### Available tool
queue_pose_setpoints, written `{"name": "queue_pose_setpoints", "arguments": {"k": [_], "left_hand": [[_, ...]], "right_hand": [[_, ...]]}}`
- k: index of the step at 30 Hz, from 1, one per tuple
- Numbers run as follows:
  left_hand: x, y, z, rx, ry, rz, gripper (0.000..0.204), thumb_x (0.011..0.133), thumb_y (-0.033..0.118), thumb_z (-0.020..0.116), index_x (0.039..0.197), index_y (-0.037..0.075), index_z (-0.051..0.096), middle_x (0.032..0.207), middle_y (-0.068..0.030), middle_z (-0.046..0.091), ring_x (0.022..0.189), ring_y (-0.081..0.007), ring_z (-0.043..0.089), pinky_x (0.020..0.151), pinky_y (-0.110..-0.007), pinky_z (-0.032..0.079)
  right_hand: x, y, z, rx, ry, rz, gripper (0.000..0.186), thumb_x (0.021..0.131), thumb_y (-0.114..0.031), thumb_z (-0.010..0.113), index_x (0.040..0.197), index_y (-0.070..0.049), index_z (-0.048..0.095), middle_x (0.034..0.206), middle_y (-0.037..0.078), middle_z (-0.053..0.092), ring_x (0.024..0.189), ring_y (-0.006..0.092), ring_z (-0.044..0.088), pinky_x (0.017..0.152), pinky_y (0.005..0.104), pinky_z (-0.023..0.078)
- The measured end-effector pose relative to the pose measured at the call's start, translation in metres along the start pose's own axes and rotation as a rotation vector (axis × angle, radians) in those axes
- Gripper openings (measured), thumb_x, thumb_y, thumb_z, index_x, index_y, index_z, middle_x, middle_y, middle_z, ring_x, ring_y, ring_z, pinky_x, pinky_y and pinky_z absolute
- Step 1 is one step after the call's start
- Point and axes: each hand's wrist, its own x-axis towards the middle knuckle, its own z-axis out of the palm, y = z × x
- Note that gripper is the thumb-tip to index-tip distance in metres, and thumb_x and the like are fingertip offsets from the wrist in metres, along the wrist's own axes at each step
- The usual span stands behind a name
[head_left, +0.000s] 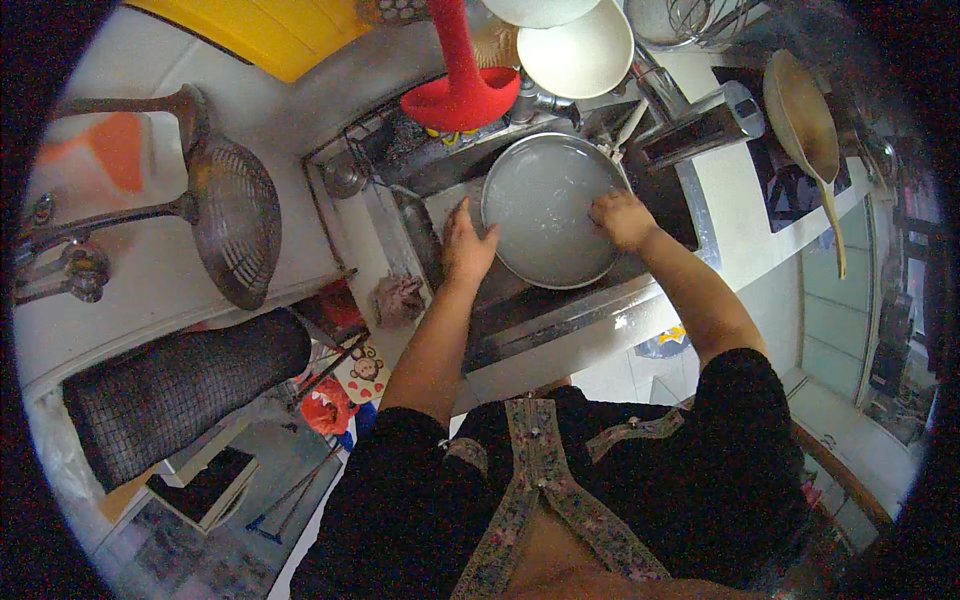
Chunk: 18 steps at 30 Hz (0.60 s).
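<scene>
A large round grey pan [545, 235] with a pale rim sits in the sink, its inner face wet and showing bright glints. Beside the left rim is my left hand [468, 248], fingers stretched and apart, the thumb reaching over the edge. My right hand [625, 220] comes in from the right with curled fingers against the inside of the pan near its right rim. Whatever those fingers pinch, if anything, is hidden. The dark sink basin [500, 325] surrounds the pan.
A red ladle [462, 100] hangs above the sink's far side, near white bowls [575, 50]. The metal faucet [700, 130] juts in at right. Beyond it a frying pan [800, 115] hangs over the stove. A skimmer [235, 220] hangs at left; a crumpled pinkish rag [398, 298] lies left of the sink.
</scene>
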Motion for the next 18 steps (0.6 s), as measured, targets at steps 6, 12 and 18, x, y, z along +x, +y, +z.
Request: {"name": "queue_pose_setpoints", "arguments": {"k": [6, 12, 18], "left_hand": [[-0.002, -0.019, 0.022, -0.032, -0.448, -0.316, 0.074, 0.090, 0.026, 0.056, 0.153, 0.016, 0.018, 0.126, -0.0272, 0.057, 0.114, -0.0434, 0.057, 0.096, -0.049, 0.045], [0.001, -0.021, 0.024, -0.083, -0.436, -0.290, 0.062, 0.089, 0.020, 0.054, 0.144, 0.009, 0.030, 0.121, -0.0290, 0.059, 0.111, -0.0460, 0.058, 0.096, -0.050, 0.045], [0.004, -0.010, 0.016, -0.132, -0.495, -0.300, 0.057, 0.089, 0.020, 0.055, 0.139, 0.005, 0.032, 0.122, -0.0299, 0.058, 0.112, -0.0465, 0.057, 0.096, -0.049, 0.044]], "right_hand": [[-0.013, -0.064, 0.024, 0.299, -0.597, -0.071, 0.036, 0.090, -0.032, 0.055, 0.114, -0.008, 0.064, 0.122, 0.016, 0.060, 0.105, 0.0355, 0.062, 0.089, 0.0471, 0.051], [0.071, -0.138, 0.057, 1.150, -0.418, 0.205, 0.047, 0.098, -0.042, 0.043, 0.121, -0.007, 0.063, 0.124, 0.017, 0.061, 0.109, 0.0303, 0.060, 0.098, 0.0416, 0.043], [0.111, -0.142, 0.034, 1.638, -0.252, 0.617, 0.061, 0.090, -0.051, 0.051, 0.128, -0.004, 0.059, 0.122, 0.014, 0.061, 0.110, 0.0240, 0.055, 0.097, 0.0365, 0.041]]}}
